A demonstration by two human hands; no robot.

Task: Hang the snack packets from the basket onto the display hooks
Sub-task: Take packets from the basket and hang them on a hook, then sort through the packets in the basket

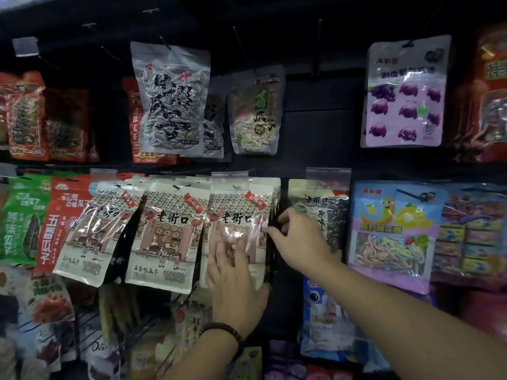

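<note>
Cream packet (238,215): front of the right-hand stack in the lower row, its top edge under a clear label holder (231,178). The hook itself is hidden. Basket not in view.

Left hand (236,281): fingers straight and spread, pressed flat on the packet's lower face. Right hand (299,239): fingers curled at the packet's right edge, apparently pinching it.

Risk: if the hole is not fully over the hook, letting go would drop the packet. A sideways pull could tear the hole or drag off the packets behind.

Legible: 老街口 on the packet face; 五香味瓜子 on the middle packet (167,234); 原味 on the dark packet (323,215) just beside. Red corner tag too blurred.
</note>
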